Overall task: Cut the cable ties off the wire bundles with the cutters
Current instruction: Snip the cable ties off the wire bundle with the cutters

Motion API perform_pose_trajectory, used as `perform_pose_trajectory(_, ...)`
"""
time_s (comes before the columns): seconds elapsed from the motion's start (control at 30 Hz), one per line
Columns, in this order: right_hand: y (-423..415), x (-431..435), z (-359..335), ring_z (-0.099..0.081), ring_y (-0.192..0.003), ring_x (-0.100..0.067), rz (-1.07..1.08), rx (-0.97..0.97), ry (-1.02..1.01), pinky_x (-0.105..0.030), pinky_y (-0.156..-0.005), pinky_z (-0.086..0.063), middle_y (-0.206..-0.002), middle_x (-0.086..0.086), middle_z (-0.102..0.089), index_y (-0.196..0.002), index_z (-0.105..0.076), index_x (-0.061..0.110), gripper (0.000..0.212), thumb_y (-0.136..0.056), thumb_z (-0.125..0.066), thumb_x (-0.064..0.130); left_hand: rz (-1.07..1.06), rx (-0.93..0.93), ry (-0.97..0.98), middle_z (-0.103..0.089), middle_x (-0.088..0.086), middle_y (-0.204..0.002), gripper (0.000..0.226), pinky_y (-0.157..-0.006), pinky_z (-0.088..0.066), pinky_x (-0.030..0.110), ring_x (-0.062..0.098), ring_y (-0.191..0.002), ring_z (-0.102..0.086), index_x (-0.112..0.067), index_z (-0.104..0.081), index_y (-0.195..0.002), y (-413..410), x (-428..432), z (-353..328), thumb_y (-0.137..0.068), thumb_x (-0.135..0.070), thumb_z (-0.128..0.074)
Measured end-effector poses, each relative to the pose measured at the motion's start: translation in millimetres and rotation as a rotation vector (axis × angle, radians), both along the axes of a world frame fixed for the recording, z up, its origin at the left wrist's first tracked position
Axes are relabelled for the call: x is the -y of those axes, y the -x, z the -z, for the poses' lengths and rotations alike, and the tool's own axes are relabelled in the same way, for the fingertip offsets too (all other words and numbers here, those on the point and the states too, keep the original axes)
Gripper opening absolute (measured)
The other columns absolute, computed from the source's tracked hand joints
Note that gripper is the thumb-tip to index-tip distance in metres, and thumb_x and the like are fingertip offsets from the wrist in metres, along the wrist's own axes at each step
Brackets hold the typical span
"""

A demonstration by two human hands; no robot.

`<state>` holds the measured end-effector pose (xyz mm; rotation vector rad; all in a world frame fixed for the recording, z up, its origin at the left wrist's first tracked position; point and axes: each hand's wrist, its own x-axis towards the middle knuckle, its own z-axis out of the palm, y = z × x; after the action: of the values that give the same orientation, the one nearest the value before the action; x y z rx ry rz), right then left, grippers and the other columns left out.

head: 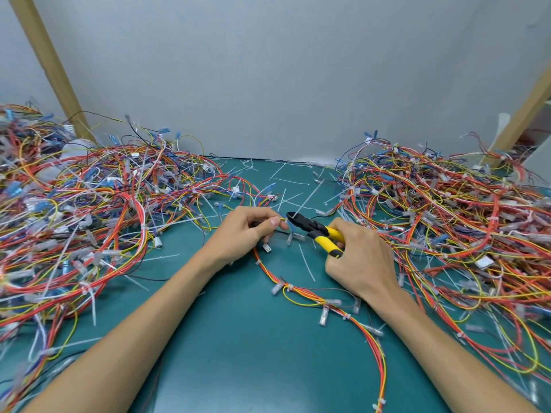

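Both forearms reached over the teal table mat. Near the mat's middle, the left hand pinched with curled fingers a thin bundle of red, orange and yellow wires. The right hand gripped the yellow-handled, black-nosed cutters, tips at a white plastic cable tie. The bundle trailed toward the mat's near edge.

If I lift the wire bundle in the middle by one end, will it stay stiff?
Probably not: the wire bundle curves loosely over the mat, so it should droop. Its thin wires look light. Its plugs may snag cable ties.
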<state>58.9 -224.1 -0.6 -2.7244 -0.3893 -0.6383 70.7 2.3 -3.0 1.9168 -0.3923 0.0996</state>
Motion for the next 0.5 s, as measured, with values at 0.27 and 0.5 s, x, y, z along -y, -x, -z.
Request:
perform_pose_trajectory(0.27, 2.6, -0.9, -4.5, -0.032, -0.046, -0.019, -0.02, 0.0, 0.031, -0.023, -0.046, -0.018, -0.045, 0.004, -0.03, -0.062, -0.037, 0.021, 0.017, -0.063, -0.05, 0.032, 0.018, -0.008, 0.026, -0.048, -0.007, -0.053, 0.024, -0.049, -0.03, 0.013, 0.008, -0.053, -0.04, -0.019, -0.072, -0.088, 0.2, -0.7, 0.1, -0.101, -0.02, -0.052)
perform_pose_trajectory(0.5, 0.1, 0.5, 0.3, -0.048, -0.06, -0.024, 0.011, 0.006, -0.013, -0.024, -0.048, -0.03, -0.061, 0.006, -0.049, -0.076, -0.05, 0.023, 0.014, -0.063, -0.056, 0.023, 0.012, -0.005, 0.008, -0.048, -0.008, -0.054, 0.024, -0.047, -0.029, 0.01, 0.002, -0.048, -0.04, -0.017, -0.073, -0.09, 0.3, -0.1, -0.3, -0.101, -0.02, -0.051)
